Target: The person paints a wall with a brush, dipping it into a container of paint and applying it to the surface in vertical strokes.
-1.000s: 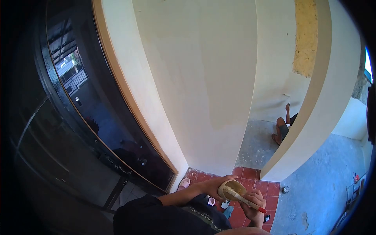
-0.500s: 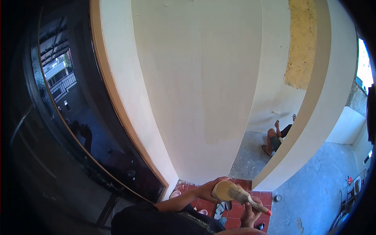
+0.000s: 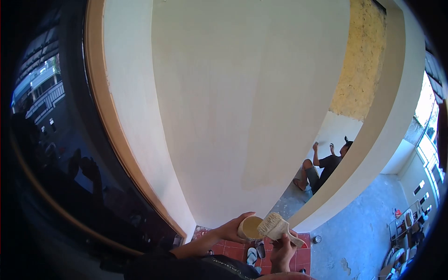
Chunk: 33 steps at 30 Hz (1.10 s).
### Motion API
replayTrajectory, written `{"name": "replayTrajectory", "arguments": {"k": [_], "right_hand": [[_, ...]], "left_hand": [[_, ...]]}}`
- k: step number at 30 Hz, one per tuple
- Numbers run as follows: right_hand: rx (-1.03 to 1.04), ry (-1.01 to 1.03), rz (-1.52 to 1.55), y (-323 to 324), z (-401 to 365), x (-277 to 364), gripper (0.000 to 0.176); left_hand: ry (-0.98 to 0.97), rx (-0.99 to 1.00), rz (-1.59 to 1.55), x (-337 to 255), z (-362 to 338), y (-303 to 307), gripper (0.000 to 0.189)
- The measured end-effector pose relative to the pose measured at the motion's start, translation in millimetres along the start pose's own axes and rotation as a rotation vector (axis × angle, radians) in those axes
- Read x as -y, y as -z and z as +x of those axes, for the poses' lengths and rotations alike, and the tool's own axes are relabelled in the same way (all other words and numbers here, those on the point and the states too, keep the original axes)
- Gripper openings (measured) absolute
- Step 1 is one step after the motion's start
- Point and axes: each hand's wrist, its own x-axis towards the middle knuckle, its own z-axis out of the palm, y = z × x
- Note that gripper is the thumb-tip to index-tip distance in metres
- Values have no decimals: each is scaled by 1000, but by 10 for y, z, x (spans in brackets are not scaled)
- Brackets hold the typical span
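Observation:
My left hand [image 3: 229,229] grips a small round container [image 3: 249,227] of cream paint, held up in front of a cream wall [image 3: 242,102]. My right hand [image 3: 281,251] holds a wide paintbrush [image 3: 276,227] by its handle. The pale bristles sit just above the container's right rim. Both hands are low in the head view, over red floor tiles [image 3: 233,247].
A dark glass window [image 3: 51,154] with a tan frame runs along the left. An unpainted yellow patch [image 3: 361,60] shows high on the right. Another person [image 3: 324,165] crouches at the far wall, hands on it. Sandals [image 3: 255,252], a small can [image 3: 317,239] and a rack [image 3: 401,224] lie below.
The view has tilted upward along the wall. The brush has lifted out of the container, bristles now above its rim. Both hands have shifted slightly left and lower in the frame.

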Motion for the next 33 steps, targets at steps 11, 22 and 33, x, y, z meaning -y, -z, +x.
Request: {"name": "replayTrajectory", "arguments": {"k": [11,22,33], "right_hand": [[76,-181,126,-681,44,-360,19],[93,-271,89,-595,-106,-301,20],[149,-308,172,3,-169,9,21]], "left_hand": [[49,-118,39,46,-379,592,112],[27,-127,10,20,-418,418,112],[52,-114,-38,26,-350,-192,116]]}}
